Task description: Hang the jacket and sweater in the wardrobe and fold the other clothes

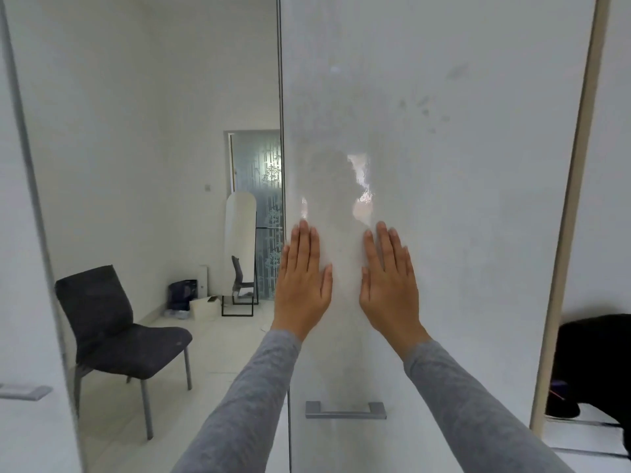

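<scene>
The pale floor (222,353) bears a dark chair (92,298), standing mirror (240,233) and box (204,307).

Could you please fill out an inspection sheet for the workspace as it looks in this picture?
Surface: white glossy wardrobe door, upright, with finger smudges towards the upper right and a metal handle low down.
Job's things: a dark garment shows in the gap right of the door; which piece it is cannot be told.
Clutter: dark bag and pale box on the floor by the far wall.
Hands: left hand and right hand lie flat on the door, fingers straight, above the handle.
Cables: nothing seen.
Surroundings: dark chair at left; standing mirror; frosted glass door.
</scene>
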The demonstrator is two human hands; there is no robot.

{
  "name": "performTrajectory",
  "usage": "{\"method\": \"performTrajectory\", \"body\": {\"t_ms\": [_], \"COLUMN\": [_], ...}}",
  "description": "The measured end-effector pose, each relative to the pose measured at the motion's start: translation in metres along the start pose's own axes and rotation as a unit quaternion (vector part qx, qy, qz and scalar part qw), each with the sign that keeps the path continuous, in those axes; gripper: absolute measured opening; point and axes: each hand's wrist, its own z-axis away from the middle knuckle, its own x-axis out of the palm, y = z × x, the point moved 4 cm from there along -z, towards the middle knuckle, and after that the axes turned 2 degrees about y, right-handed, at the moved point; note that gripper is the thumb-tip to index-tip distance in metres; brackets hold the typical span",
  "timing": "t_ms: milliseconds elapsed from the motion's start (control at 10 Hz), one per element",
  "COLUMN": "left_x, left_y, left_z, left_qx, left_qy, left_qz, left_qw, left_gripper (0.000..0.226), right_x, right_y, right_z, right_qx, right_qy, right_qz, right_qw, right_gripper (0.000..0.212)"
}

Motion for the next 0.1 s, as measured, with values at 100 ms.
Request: {"method": "performTrajectory", "body": {"t_ms": [100], "left_x": [-0.0045], "left_y": [0.0001], "left_z": [0.0764], "left_qx": [-0.002], "left_qy": [-0.052], "left_qz": [0.072], "left_qw": [0.996], "left_gripper": [0.065], "right_x": [0.0012], "right_y": [0.0060], "right_z": [0.0554], "right_qx": [0.000], "right_qy": [-0.060], "right_qz": [-0.054], "right_qw": [0.997], "right_gripper": [0.070]}}
